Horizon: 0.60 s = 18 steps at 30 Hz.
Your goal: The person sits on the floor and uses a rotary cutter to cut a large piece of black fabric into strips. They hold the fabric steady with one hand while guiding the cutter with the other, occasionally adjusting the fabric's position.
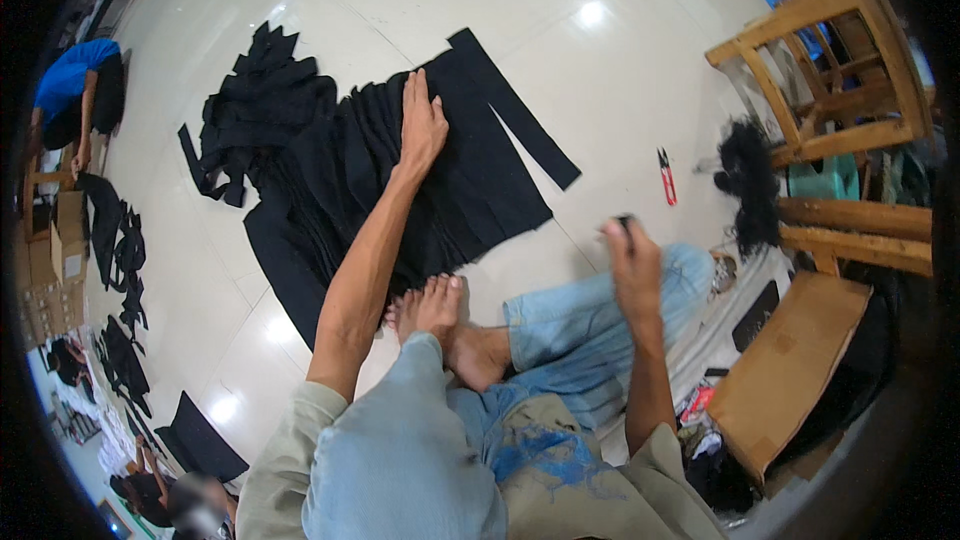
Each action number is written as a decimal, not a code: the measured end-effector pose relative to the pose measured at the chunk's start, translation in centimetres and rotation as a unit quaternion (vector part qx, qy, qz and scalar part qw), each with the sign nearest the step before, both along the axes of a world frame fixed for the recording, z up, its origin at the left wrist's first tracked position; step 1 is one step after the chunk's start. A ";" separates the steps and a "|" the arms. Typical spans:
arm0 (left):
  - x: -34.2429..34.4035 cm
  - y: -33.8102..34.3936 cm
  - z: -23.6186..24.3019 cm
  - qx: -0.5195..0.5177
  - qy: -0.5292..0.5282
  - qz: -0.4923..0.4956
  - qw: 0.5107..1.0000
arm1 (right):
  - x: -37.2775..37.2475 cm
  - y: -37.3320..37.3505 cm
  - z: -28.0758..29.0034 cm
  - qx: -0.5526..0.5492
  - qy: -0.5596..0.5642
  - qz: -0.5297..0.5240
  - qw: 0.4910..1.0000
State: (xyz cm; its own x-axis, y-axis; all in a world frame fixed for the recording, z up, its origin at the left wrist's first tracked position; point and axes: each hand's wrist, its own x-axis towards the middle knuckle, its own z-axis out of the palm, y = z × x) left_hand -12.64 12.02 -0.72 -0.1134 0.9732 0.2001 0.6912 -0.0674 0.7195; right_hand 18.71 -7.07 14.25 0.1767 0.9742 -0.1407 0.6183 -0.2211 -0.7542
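Flat on the floor lies the black cloth; left hand presses it open-palmed. Soft, limp, light, it looks best pinched at an edge. Right hand closes on something small and dark.

I cannot make out the small dark thing in my right hand; its fingers are motion-blurred. Lower left, a person is blurred and cut off.

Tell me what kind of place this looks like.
Probably a small garment workshop, worked on the floor: black fabric pieces fanned out under the left hand, red thread snips on the tiles, cardboard boxes, another person in blue nearby.
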 end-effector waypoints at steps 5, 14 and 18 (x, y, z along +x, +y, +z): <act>-1.1 3.5 1.8 0.008 0.026 -0.008 1.000 | -10.8 9.1 -5.3 0.016 0.064 0.103 0.993; -2.9 6.5 -0.4 0.022 0.035 -0.013 0.999 | -18.2 26.9 -11.6 0.158 -0.016 0.271 0.949; -3.2 6.6 -0.7 -0.004 -0.034 -0.009 0.999 | -18.4 30.5 -12.9 0.132 -0.070 0.324 0.934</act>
State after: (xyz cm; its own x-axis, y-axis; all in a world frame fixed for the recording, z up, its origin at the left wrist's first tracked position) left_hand -15.83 18.63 -1.45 -0.1082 0.9768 0.1846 0.6392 -0.0739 0.7655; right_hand 0.27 23.39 1.38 -0.4642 0.8801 0.0998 0.6541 0.4166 -0.6314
